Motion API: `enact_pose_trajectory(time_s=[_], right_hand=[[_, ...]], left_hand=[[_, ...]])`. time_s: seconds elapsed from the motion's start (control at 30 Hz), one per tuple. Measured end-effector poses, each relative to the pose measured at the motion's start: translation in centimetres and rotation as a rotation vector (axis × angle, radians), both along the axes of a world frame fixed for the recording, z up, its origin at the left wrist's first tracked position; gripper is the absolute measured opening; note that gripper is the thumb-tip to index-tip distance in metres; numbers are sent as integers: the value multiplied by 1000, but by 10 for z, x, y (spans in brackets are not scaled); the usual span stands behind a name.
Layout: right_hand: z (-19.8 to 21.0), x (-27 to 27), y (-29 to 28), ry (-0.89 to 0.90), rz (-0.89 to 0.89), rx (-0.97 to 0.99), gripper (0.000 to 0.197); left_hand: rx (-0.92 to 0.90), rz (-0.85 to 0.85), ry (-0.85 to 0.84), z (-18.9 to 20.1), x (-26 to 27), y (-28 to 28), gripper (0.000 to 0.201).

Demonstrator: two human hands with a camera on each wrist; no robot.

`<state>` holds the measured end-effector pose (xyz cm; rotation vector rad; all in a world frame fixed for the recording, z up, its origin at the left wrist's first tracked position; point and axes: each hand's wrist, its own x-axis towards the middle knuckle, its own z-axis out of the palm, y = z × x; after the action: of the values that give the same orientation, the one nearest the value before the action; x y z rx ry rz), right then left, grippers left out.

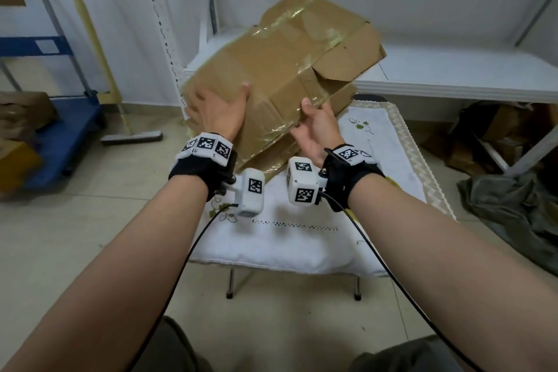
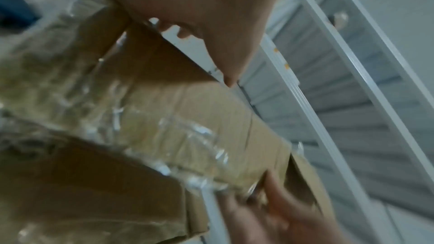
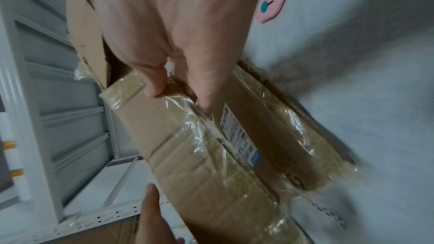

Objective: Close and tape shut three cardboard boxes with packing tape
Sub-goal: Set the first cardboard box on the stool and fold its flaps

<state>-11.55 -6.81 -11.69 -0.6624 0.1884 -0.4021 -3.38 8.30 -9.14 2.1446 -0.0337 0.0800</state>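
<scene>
A flattened brown cardboard box (image 1: 280, 48), patched with old clear tape, is held tilted above the small table. My left hand (image 1: 220, 109) grips its near left edge, thumb on top and fingers wrapped over the side. My right hand (image 1: 314, 127) pinches the near right edge, thumb above and fingers beneath. The left wrist view shows the box (image 2: 187, 118) under my left hand (image 2: 199, 6). In the right wrist view my right hand (image 3: 176, 34) clamps the box (image 3: 187, 146). More flattened cardboard (image 1: 271, 157) lies on the table below. No tape roll is in sight.
The small table carries a white embroidered cloth (image 1: 302, 238). A white metal shelf (image 1: 453, 69) stands right behind it. A blue cart (image 1: 69, 124) and a floor squeegee (image 1: 133, 137) are at the left. Dark fabric (image 1: 513, 205) and cardboard scraps (image 1: 498, 130) lie at the right.
</scene>
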Motion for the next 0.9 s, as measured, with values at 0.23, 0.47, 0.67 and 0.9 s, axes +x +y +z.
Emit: enact_pose_trajectory(time_s=[0.23, 0.47, 0.67, 0.9], right_hand=[[-17, -14, -9, 76, -84, 67, 50], [-43, -50, -32, 146, -106, -55, 32], [-47, -73, -55, 96, -295, -8, 92], [-26, -86, -82, 84, -479, 73, 47]], left_hand=[[-908, 40, 462, -20, 4, 23, 90], [-1103, -24, 410, -40, -6, 25, 53], [-1003, -147, 314, -48, -11, 31, 42], [-987, -190, 299, -47, -9, 34, 48]])
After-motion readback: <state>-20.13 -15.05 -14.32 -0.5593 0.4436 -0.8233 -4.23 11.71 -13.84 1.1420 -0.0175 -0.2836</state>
